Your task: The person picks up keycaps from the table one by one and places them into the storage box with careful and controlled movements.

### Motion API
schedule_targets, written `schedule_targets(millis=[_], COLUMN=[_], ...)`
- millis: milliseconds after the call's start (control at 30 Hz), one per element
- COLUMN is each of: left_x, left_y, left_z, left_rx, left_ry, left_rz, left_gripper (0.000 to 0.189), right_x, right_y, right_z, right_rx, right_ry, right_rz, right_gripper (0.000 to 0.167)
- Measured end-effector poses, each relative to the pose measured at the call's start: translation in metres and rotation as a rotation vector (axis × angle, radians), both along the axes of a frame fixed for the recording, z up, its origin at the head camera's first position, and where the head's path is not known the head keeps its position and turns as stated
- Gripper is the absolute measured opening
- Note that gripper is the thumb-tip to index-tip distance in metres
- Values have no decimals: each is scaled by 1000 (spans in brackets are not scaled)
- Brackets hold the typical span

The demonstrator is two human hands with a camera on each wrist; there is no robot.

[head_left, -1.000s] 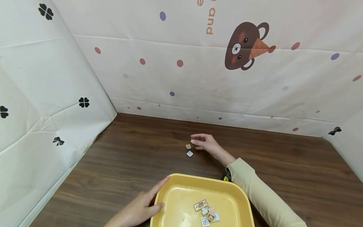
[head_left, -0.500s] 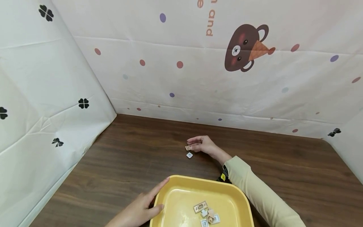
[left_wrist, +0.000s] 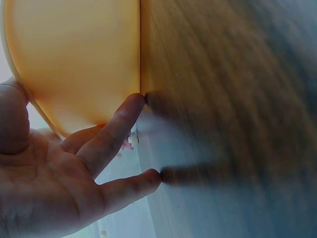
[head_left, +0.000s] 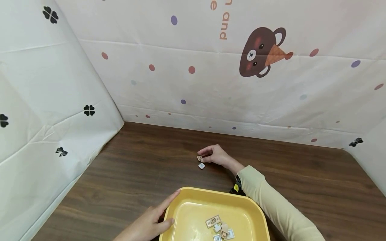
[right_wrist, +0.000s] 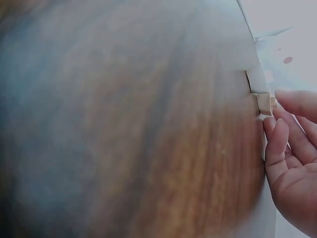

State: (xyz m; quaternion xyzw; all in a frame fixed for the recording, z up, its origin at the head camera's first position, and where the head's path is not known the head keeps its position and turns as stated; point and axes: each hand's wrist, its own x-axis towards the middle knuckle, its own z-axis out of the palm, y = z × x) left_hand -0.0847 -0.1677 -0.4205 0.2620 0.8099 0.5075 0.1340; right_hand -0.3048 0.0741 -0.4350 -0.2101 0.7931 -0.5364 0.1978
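In the head view, my right hand point(head_left: 217, 156) reaches over the table, thumb and index finger on either side of a small tan square block point(head_left: 199, 158) with a printed top. In the right wrist view the thumb and fingertips are right at this tan block point(right_wrist: 265, 103), which stands on the tabletop. Just nearer lies a small white square block point(head_left: 201, 165) with a mark on top. My left hand point(head_left: 147, 221) rests against the left side of a yellow tray point(head_left: 217, 193), thumb over its rim. Its other fingers extend straight along the outer wall and down to the table point(left_wrist: 228, 124).
Inside the tray lie a tan rectangular tile point(head_left: 213, 221), a tan house-shaped piece point(head_left: 224, 231) and several small white pieces such as one white tile point(head_left: 230, 234). White printed cloth walls point(head_left: 193, 87) enclose the dark wooden table point(head_left: 144, 157) at the back and sides.
My right hand has moved slightly left and nearer, and its thumb and index finger have closed in on the tan block. My left hand has stayed at the tray.
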Motion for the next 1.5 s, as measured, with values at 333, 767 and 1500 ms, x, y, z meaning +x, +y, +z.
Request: schedule_targets(millis=[333,767,1500], left_x=[1,1,2], left_y=[0,0,0], left_z=[0,1,2], left_rx=[-9,-45,-78], left_ry=[5,-30,14], left_rz=[0,23,37], left_gripper=[65,66,66], right_x=[-6,-2,10], right_y=[0,2,31], right_z=[-6,-6,11], right_rx=[98,-39,-236], right_ry=[121,-31,-111], right_rz=[33,-67,-179], right_gripper=[21,24,31])
